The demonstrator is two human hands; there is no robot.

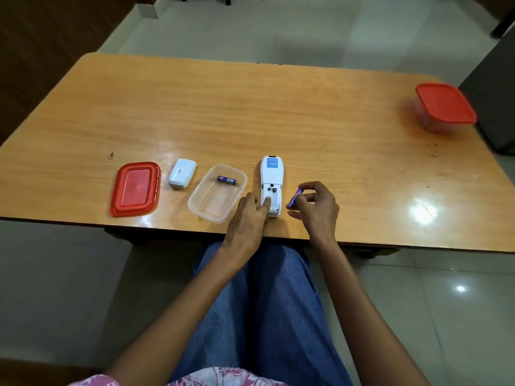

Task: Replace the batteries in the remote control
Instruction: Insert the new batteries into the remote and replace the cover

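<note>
A white remote control (271, 174) lies face down near the table's front edge, its battery bay uncovered. My left hand (249, 215) rests beside it, with a finger pressing into the open bay. My right hand (316, 207) is just right of the remote and pinches a blue battery (294, 198) between fingers and thumb. A second blue battery (227, 180) lies in a clear plastic tub (207, 211) left of the remote. The white battery cover (182, 173) sits further left on the table.
A red lid (135, 188) lies at the left, next to the cover. A closed clear container with a red lid (444, 107) stands at the table's far right corner. The wooden table (250, 112) stretches back; my legs in blue jeans are below its front edge.
</note>
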